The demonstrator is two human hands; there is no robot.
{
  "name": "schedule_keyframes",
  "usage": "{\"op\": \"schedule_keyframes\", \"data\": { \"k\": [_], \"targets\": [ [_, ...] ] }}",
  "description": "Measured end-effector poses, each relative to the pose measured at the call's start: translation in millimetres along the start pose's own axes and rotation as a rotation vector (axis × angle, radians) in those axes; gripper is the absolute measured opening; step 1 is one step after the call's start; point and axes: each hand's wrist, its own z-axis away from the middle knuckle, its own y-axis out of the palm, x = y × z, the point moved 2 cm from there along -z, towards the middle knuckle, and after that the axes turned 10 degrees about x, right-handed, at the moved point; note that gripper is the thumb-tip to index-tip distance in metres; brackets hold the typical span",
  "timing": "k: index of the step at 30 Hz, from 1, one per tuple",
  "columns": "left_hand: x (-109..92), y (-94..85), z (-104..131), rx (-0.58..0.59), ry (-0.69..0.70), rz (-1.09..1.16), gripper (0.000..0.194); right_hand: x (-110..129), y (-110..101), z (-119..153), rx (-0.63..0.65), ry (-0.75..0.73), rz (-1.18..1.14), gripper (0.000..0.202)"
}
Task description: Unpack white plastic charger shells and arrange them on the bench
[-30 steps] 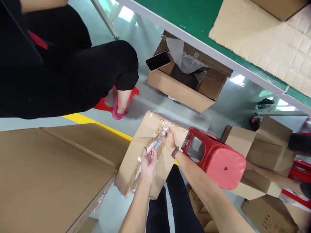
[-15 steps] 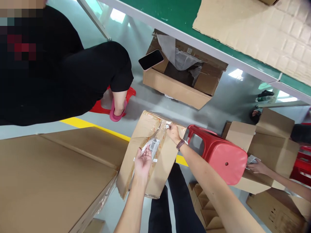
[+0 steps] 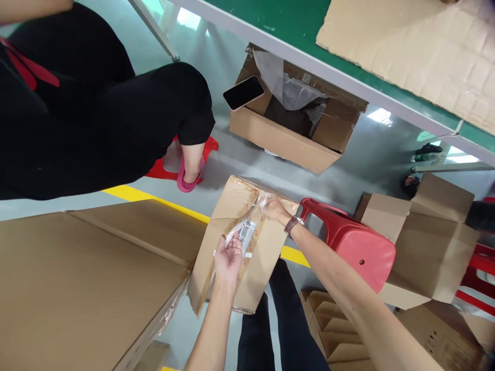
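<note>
A taped cardboard box (image 3: 216,211) stands in front of my legs, its top seam split partly open. My left hand (image 3: 229,252) is palm up over the seam, fingers curled on a clear plastic bag (image 3: 246,232) with a small grey-and-white part in it. Near the far edge of the same box, my right hand (image 3: 276,210) is closed, with a wristwatch on that arm. Something pale shows at its fingertips, blurred by motion, and I cannot make out what it is.
A red stool (image 3: 361,252) stands right of the box, beside an open carton (image 3: 421,247). A large carton (image 3: 88,288) fills the lower left. Beyond, a phone (image 3: 243,93) rests on another open carton (image 3: 286,136) under a green table (image 3: 270,18). A seated person (image 3: 116,118) is at left.
My right hand has shifted slightly and turned, its fingers now blurred. My left hand stays on the bag. The other person's hand and its packet at the right carton are gone from view.
</note>
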Motion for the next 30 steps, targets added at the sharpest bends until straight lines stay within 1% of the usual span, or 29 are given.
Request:
{"op": "schedule_keyframes", "data": {
  "k": [3, 5, 7, 8, 9, 10, 11, 12, 13, 14, 16, 17, 19, 20, 21, 22, 23, 24, 26, 28, 30],
  "targets": [
    [-1, 3.6, 4, 0.016, -0.007, -0.004, 0.022, -13, 14, 29, 0.090, 0.017, -0.033, 0.027],
    [6, -0.9, 11, 0.021, -0.031, -0.076, 0.023, -21, 19, 43, 0.086, 0.013, -0.072, 0.019],
    [17, -12.2, 23, -0.001, -0.051, -0.273, 0.020, -25, 18, 49, 0.049, -0.001, -0.120, 0.008],
    [23, -18.7, 32, -0.007, -0.053, -0.418, 0.016, -26, 14, 49, 0.021, -0.011, -0.144, 0.010],
    [29, -24.1, 40, 0.002, -0.056, -0.578, 0.013, -27, 9, 48, -0.013, -0.020, -0.165, 0.016],
    [34, -27.0, 49, 0.031, -0.057, -0.723, 0.009, -26, 3, 45, -0.052, -0.030, -0.181, 0.021],
    [39, -26.2, 55, 0.080, -0.049, -0.839, 0.010, -26, -4, 42, -0.092, -0.038, -0.193, 0.025],
    [42, -20.8, 59, 0.137, -0.022, -0.916, 0.014, -25, -11, 39, -0.128, -0.045, -0.199, 0.026],
    [44, -10.5, 59, 0.197, 0.031, -0.960, 0.019, -23, -18, 36, -0.156, -0.051, -0.200, 0.025],
    [44, 4.6, 55, 0.249, 0.114, -0.987, 0.025, -22, -23, 34, -0.176, -0.057, -0.198, 0.023],
    [40, 45.6, 36, 0.349, 0.340, -1.087, 0.033, -19, -30, 30, -0.198, -0.068, -0.186, 0.019],
    [37, 68.6, 22, 0.400, 0.461, -1.204, 0.036, -17, -31, 28, -0.203, -0.074, -0.178, 0.018],
    [36, 111.1, -9, 0.501, 0.618, -1.603, 0.055, -14, -30, 23, -0.208, -0.083, -0.163, 0.016],
    [37, 127.7, -25, 0.530, 0.664, -1.838, 0.066, -13, -28, 20, -0.208, -0.086, -0.156, 0.015],
    [37, 140.4, -38, 0.536, 0.693, -2.065, 0.078, -11, -26, 17, -0.204, -0.086, -0.150, 0.012],
    [37, 149.4, -50, 0.508, 0.713, -2.262, 0.089, -10, -24, 13, -0.198, -0.084, -0.143, 0.009],
    [37, 155.3, -59, 0.453, 0.714, -2.419, 0.100, -10, -22, 10, -0.193, -0.081, -0.136, 0.006],
    [36, 158.7, -65, 0.380, 0.691, -2.529, 0.109, -9, -20, 7, -0.189, -0.076, -0.129, 0.004],
    [33, 161.8, -72, 0.250, 0.602, -2.642, 0.120, -6, -18, 3, -0.182, -0.071, -0.114, 0.003],
    [33, 164.3, -73, 0.202, 0.499, -2.695, 0.120, -3, -16, 2, -0.172, -0.067, -0.103, 0.002],
    [36, 168.8, -71, 0.206, 0.432, -2.735, 0.115, 0, -15, 1, -0.159, -0.062, -0.094, 0.002]
  ]
}}
